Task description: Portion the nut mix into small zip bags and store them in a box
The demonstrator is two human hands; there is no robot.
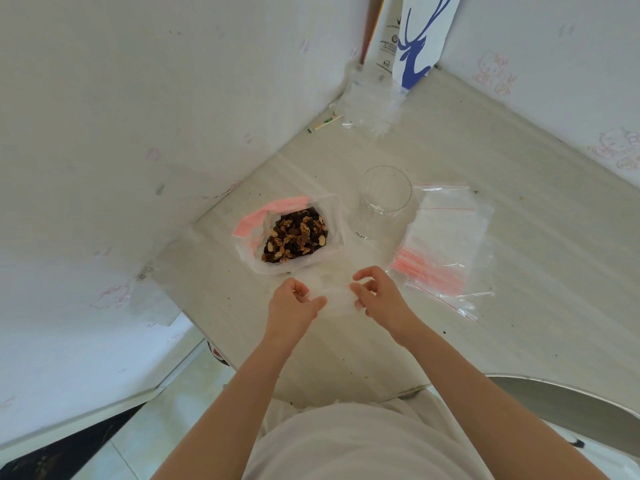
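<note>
Pinching one small clear zip bag point(334, 296) — left hand point(292, 306), right hand point(377, 296) — above the pale counter point(502, 161); one open bag of nut mix point(294, 235), one clear glass point(382, 199).

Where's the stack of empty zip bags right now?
In the head view, the empty zip bags lie on the table's right side, just right of the clear glass.
</note>
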